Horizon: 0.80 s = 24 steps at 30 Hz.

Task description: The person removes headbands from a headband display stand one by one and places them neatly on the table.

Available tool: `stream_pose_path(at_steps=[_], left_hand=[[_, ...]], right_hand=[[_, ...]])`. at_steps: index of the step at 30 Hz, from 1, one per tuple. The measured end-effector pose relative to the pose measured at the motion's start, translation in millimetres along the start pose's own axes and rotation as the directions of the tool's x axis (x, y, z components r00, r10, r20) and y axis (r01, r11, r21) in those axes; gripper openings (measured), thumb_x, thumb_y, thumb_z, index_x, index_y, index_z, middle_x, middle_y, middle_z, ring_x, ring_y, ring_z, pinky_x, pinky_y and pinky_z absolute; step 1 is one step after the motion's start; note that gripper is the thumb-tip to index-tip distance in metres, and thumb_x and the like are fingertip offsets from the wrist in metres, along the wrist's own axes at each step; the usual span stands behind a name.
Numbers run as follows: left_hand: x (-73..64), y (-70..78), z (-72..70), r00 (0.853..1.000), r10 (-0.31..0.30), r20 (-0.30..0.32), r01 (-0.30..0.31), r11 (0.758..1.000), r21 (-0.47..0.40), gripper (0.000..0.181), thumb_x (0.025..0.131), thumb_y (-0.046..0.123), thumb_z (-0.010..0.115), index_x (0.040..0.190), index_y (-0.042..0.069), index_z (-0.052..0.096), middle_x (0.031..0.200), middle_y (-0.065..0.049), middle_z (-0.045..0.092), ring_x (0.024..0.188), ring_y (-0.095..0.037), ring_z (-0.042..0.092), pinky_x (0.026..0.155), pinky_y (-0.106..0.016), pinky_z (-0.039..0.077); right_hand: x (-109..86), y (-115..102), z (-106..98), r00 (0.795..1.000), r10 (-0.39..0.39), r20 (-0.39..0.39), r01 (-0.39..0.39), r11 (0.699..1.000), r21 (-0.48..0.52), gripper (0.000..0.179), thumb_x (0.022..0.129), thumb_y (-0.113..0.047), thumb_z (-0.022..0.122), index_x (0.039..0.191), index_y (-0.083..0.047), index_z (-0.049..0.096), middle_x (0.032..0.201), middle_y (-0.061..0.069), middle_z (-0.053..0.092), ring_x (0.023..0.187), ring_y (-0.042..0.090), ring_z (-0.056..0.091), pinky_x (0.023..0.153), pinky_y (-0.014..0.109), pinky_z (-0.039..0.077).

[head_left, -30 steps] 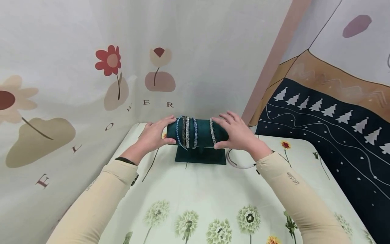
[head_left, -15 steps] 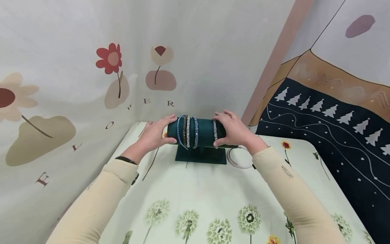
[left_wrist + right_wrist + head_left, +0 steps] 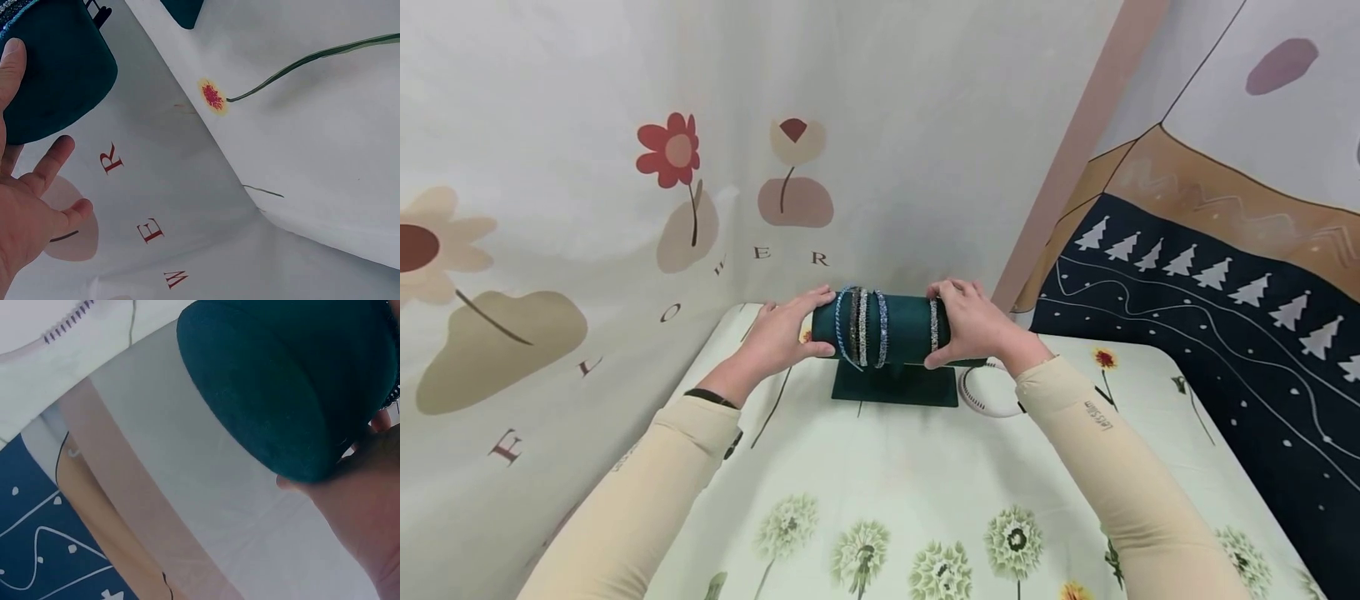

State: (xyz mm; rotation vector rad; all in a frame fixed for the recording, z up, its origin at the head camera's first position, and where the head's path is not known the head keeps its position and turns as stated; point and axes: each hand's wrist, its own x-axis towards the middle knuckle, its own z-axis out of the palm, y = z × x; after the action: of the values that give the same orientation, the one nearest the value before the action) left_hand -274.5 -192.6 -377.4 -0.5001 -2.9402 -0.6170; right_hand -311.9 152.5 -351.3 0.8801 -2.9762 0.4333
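Observation:
A dark green padded bracelet stand (image 3: 910, 329) lies crosswise on the table in the head view, its roll raised above a flat base (image 3: 895, 388). My left hand (image 3: 778, 332) holds the left end of the roll, thumb in front and fingers over the top. Toward that end sit a blue twisted bracelet (image 3: 840, 325), a dark one (image 3: 853, 327), a silver one (image 3: 862, 329) and a sparkling blue one (image 3: 882, 329). Near the right end, my right hand (image 3: 976, 327) pinches another silver bracelet (image 3: 934, 323) round the roll, thumb low in front, fingertips on top.
Right of the base lies a white round dish (image 3: 996, 392) with dark dashes along its edge, partly behind my right wrist. A flower-printed cloth (image 3: 880, 467) covers the table. Printed curtains (image 3: 910, 167) hang close behind the stand and at both sides.
The silver bracelet by my right hand has slid a little to the right along the roll. My right fingers have drawn in around it. My left hand and the stand stay put.

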Motion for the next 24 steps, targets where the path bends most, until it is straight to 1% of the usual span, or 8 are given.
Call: stream_pose_path(at_steps=[5, 10, 13, 19, 22, 24], left_hand=[[0.5, 0.2, 0.7, 1.000, 0.000, 0.011, 0.000, 1.000, 0.003, 0.094, 0.092, 0.039, 0.085, 0.169, 0.021, 0.034, 0.180, -0.003, 0.026, 0.161, -0.038, 0.036, 0.130, -0.075, 0.013], [-2.1, 0.5, -0.2, 1.000, -0.001, 0.000, 0.001, 1.000, -0.002, 0.094, 0.091, 0.038, 0.086, 0.168, 0.020, 0.036, 0.179, -0.004, 0.028, 0.160, -0.038, 0.038, 0.130, -0.074, 0.014], [-1.7, 1.1, 0.1, 1.000, 0.005, -0.004, -0.005, 1.000, 0.002, 0.093, 0.091, 0.038, 0.086, 0.168, 0.019, 0.037, 0.178, -0.005, 0.029, 0.160, -0.038, 0.038, 0.130, -0.075, 0.015], [-1.1, 1.8, -0.3, 1.000, 0.006, -0.008, -0.006, 1.000, 0.004, 0.094, 0.091, 0.037, 0.087, 0.168, 0.019, 0.037, 0.179, -0.004, 0.029, 0.160, -0.038, 0.038, 0.130, -0.075, 0.014], [-1.8, 1.9, -1.0, 1.000, -0.002, -0.004, 0.002, 1.000, 0.001, 0.094, 0.090, 0.037, 0.087, 0.168, 0.019, 0.036, 0.179, -0.004, 0.028, 0.160, -0.038, 0.037, 0.130, -0.074, 0.013], [-1.6, 1.5, -1.0, 1.000, -0.003, -0.001, 0.003, 1.000, 0.000, 0.095, 0.091, 0.037, 0.087, 0.168, 0.019, 0.036, 0.179, -0.004, 0.028, 0.160, -0.038, 0.037, 0.130, -0.074, 0.013]], right_hand=[[-8.3, 9.8, -3.8, 0.999, 0.032, -0.009, -0.032, 0.998, 0.048, 0.109, 0.071, -0.053, 0.098, 0.155, -0.013, 0.040, 0.161, 0.013, 0.043, 0.155, 0.041, 0.024, 0.122, 0.068, 0.038], [-19.5, 25.4, -8.0, 0.998, 0.063, 0.006, -0.064, 0.991, 0.115, 0.111, 0.076, -0.054, 0.095, 0.159, -0.011, 0.035, 0.163, 0.014, 0.040, 0.157, 0.042, 0.020, 0.120, 0.072, 0.039], [-27.5, 36.4, -11.0, 0.996, 0.086, 0.012, -0.087, 0.986, 0.143, 0.112, 0.077, -0.054, 0.094, 0.160, -0.011, 0.033, 0.165, 0.014, 0.038, 0.159, 0.043, 0.018, 0.119, 0.075, 0.038], [-41.5, 53.9, -14.0, 0.990, 0.137, 0.020, -0.138, 0.959, 0.246, 0.114, 0.079, -0.051, 0.094, 0.163, -0.011, 0.028, 0.171, 0.013, 0.030, 0.162, 0.042, 0.011, 0.120, 0.081, 0.030], [-43.6, 59.7, -12.7, 0.990, 0.139, 0.020, -0.139, 0.946, 0.292, 0.114, 0.080, -0.050, 0.094, 0.164, -0.010, 0.027, 0.172, 0.013, 0.029, 0.161, 0.043, 0.014, 0.121, 0.080, 0.030], [-43.3, 62.5, -11.5, 0.992, 0.125, 0.014, -0.122, 0.938, 0.325, 0.113, 0.081, -0.047, 0.094, 0.163, -0.008, 0.026, 0.173, 0.014, 0.028, 0.160, 0.043, 0.017, 0.122, 0.078, 0.029]])
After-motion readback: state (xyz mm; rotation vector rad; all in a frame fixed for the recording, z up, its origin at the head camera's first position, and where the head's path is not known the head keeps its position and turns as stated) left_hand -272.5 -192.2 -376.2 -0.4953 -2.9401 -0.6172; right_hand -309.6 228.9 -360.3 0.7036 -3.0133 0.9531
